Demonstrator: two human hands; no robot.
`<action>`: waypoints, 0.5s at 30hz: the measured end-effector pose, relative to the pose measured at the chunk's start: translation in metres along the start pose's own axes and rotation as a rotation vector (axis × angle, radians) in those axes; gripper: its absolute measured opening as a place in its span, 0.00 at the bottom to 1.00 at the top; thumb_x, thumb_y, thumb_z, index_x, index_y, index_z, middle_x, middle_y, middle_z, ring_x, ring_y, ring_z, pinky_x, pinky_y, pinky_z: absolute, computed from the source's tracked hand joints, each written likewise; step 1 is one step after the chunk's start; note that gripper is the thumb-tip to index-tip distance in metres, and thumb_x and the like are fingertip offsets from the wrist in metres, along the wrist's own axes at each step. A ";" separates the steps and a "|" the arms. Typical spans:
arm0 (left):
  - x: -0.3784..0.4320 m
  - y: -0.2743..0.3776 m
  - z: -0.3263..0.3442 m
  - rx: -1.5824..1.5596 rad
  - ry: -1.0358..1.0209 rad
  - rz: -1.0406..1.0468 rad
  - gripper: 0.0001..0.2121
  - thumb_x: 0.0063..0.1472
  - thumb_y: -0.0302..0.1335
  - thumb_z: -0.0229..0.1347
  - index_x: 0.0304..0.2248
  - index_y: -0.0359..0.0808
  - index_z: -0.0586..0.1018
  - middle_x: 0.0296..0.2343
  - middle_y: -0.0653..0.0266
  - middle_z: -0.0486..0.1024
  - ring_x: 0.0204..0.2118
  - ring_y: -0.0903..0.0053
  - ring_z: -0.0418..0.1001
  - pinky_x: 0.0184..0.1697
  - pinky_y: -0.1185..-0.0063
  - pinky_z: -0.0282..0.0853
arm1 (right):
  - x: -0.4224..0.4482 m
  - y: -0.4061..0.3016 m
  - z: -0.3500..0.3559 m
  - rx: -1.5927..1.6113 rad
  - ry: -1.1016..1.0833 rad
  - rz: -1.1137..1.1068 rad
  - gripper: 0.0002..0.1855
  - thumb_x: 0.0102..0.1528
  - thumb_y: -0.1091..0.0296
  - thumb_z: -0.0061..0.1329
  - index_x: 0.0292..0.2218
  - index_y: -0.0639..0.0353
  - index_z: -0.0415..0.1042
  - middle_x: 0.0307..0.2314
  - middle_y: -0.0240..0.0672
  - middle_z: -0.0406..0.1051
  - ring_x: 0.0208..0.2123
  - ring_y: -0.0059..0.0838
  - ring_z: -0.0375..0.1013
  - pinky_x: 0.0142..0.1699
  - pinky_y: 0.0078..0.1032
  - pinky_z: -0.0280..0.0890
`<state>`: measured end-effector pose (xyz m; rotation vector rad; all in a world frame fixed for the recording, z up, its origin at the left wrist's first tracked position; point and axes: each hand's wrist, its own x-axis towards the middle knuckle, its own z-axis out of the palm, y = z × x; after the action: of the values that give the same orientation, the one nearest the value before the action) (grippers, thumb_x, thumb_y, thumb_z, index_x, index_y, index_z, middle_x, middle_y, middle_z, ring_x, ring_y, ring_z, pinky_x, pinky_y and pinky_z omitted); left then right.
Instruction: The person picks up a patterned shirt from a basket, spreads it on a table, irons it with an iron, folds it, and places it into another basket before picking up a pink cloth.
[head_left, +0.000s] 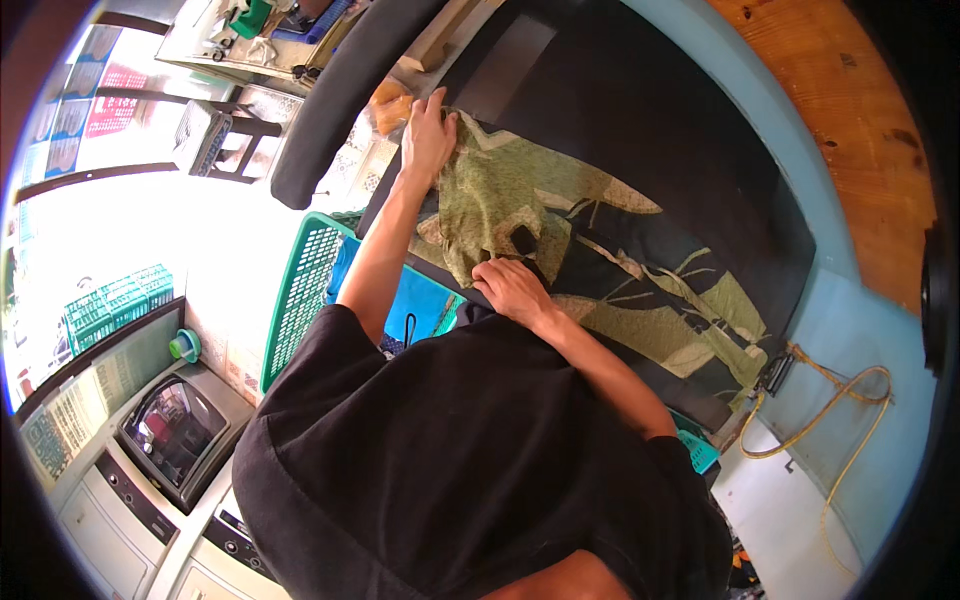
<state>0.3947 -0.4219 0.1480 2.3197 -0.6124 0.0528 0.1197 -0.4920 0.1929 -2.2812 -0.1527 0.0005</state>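
Note:
A green, beige and black patterned garment lies spread over a dark padded board, part of it folded over near me. My left hand is at the garment's far left edge, fingers stretched out and thumb against the cloth. Whether it grips the cloth there is hidden. Closer to my body, my right hand has its fingers curled on the garment's near edge, beside a small black patch. Long narrow strips of the same cloth trail towards the board's right end.
A yellow cord runs from a dark device at the board's right end. Below the board at left stands a green plastic basket holding blue cloth. A dark padded arm juts out at left. Washing machines stand behind.

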 end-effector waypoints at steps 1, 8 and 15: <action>-0.007 0.002 -0.005 0.056 0.066 0.144 0.16 0.62 0.27 0.52 0.50 0.37 0.73 0.38 0.44 0.74 0.44 0.56 0.73 0.47 0.64 0.69 | 0.001 0.000 -0.001 0.057 0.041 0.004 0.08 0.57 0.67 0.51 0.37 0.57 0.67 0.32 0.37 0.71 0.36 0.38 0.71 0.43 0.34 0.65; -0.042 0.003 -0.034 -0.297 -0.638 0.305 0.13 0.66 0.30 0.46 0.43 0.32 0.77 0.40 0.50 0.75 0.45 0.56 0.72 0.50 0.66 0.65 | 0.004 0.033 -0.038 0.692 0.663 0.503 0.09 0.64 0.64 0.45 0.41 0.58 0.66 0.31 0.26 0.65 0.31 0.16 0.63 0.36 0.18 0.62; -0.010 0.003 -0.026 0.242 -0.511 0.510 0.20 0.49 0.33 0.56 0.44 0.41 0.78 0.45 0.59 0.72 0.53 0.64 0.64 0.58 0.65 0.56 | -0.012 0.078 -0.069 0.616 0.654 0.965 0.15 0.65 0.55 0.43 0.47 0.55 0.65 0.27 0.26 0.62 0.26 0.15 0.64 0.31 0.22 0.66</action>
<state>0.3878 -0.4021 0.1672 2.3496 -1.5183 -0.2486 0.1202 -0.5954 0.1788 -1.4485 1.1223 -0.1674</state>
